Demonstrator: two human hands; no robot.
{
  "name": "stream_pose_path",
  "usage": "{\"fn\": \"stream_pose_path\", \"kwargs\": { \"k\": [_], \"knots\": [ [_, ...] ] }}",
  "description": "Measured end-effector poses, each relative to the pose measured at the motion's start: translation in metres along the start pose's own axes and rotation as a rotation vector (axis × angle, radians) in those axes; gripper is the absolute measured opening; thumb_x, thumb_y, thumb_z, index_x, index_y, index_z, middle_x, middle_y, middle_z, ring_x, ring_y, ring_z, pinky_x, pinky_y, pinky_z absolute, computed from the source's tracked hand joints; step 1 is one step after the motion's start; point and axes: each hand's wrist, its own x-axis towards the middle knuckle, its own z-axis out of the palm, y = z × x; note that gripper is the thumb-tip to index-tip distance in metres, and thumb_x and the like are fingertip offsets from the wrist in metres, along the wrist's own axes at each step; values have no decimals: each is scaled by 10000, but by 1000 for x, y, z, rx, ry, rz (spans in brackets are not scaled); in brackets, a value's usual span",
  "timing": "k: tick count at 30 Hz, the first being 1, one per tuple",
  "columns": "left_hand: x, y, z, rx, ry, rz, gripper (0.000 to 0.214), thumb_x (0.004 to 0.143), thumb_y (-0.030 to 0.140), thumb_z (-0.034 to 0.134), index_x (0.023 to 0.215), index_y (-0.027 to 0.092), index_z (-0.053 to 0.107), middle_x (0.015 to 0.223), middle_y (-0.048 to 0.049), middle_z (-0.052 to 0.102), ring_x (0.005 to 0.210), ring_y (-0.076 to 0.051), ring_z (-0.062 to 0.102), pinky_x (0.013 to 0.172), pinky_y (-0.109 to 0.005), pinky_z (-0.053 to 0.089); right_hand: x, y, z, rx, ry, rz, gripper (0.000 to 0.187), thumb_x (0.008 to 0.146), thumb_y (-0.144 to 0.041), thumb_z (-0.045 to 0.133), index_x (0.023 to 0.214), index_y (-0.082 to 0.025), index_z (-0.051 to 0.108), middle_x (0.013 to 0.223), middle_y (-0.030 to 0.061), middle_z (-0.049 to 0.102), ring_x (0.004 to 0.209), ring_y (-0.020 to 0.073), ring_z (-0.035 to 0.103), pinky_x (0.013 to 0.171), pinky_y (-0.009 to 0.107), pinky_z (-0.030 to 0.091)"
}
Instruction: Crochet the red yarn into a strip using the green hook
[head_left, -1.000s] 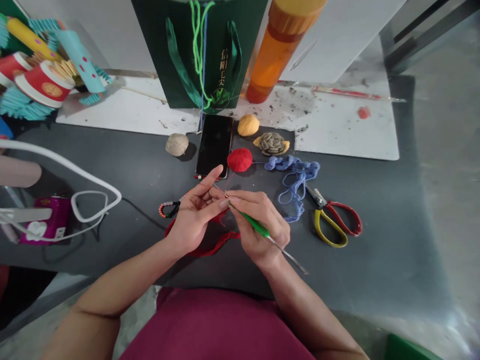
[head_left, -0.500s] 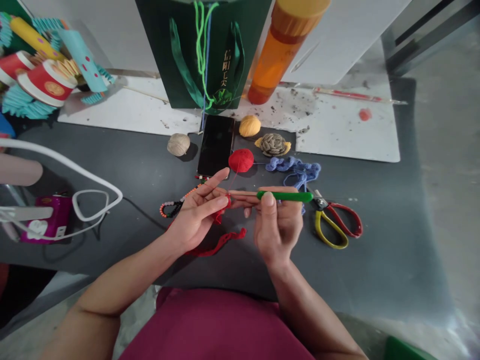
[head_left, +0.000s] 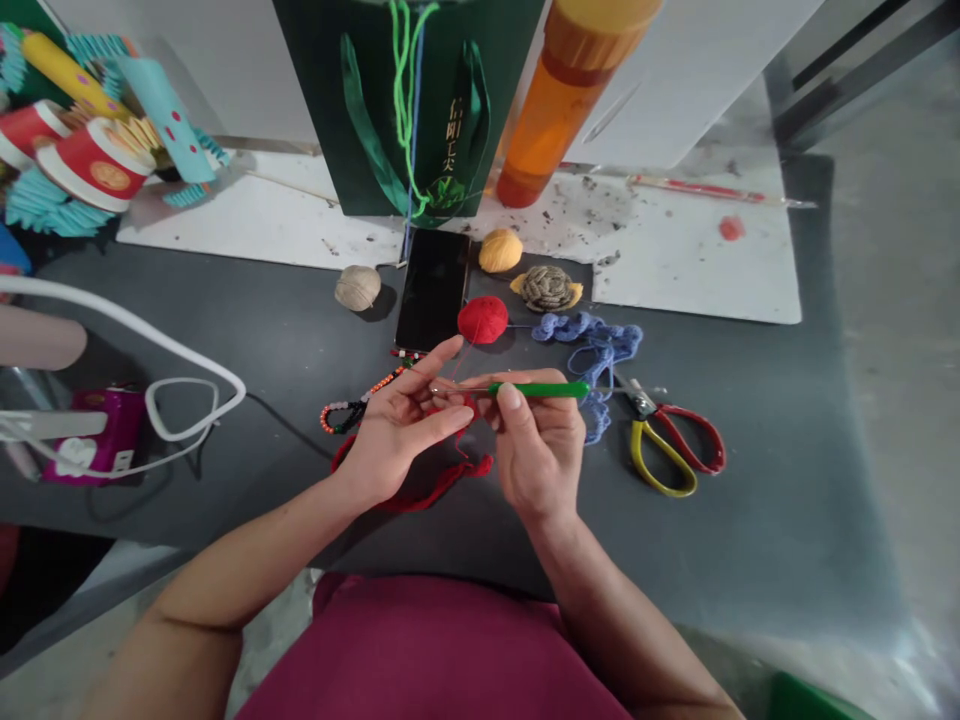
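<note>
**Right hand gripping one slender metal crochet hook with a green handle**

The right hand is closing its thumb and fingers around the hook, which is pointing toward the left hand, above the dark grey tabletop. The left hand is spreading thumb and index finger apart; red yarn is showing by its thumb tip, though whether the fingers are pinching it I cannot tell.

Three round yarn balls are lying beyond the hands: one red, one yellow, one beige. One narrow red crocheted strip is lying below them. One black rectangular phone, one taupe crocheted rosette with yellow tips, one curly blue crocheted piece and one pair of scissors with red and yellow handles are resting around.

Of containers, one dark green paper bag is standing behind, bright green yarn hanging down its front; its inside is hidden. One orange translucent bottle with a screw lid is standing beside it. Two red-and-white paper cups are leaning at far left, the nearer one holding pale yellow strips.
</note>
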Motion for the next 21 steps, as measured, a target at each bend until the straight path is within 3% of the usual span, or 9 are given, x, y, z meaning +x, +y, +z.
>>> {"fn": "stream_pose_path", "kwargs": {
  "k": [3, 6, 12, 21],
  "knots": [
    [0, -1, 0, 12, 48, 23, 566, 748, 258, 958, 1284, 349, 798, 828, 48, 724, 758, -79, 633, 786, -214, 553, 2, -3, -2, -186, -55, -167, 53, 978, -258, 748, 992, -291, 788, 912, -5, 816, 838, 156, 740, 766, 315, 600],
    [0, -1, 0, 8, 56, 23, 550, 752, 276, 957, 1275, 343, 801, 848, 47, 736, 775, -73, 639, 786, -198, 550, 3, -5, -3, -313, -102, -255, 127, 970, -183, 731, 1005, -285, 798, 906, -2, 818, 801, 154, 728, 744, 319, 597],
    [0, -1, 1, -36, 48, -31, 563, 739, 278, 963, 1273, 348, 799, 843, 58, 735, 761, -64, 635, 795, -199, 546, 4, -2, -2, -344, -50, -186, 123, 957, -190, 741, 993, -286, 809, 869, -12, 823, 761, 153, 745, 705, 310, 617],
    [0, 0, -1, 10, 53, 5, 669, 736, 190, 950, 1359, 322, 744, 856, 59, 732, 744, -68, 615, 772, -209, 537, 3, -1, -2, -237, -27, -56, 30, 918, -286, 805, 946, -279, 813, 851, -3, 802, 770, 162, 750, 701, 312, 633]
  ]
}}
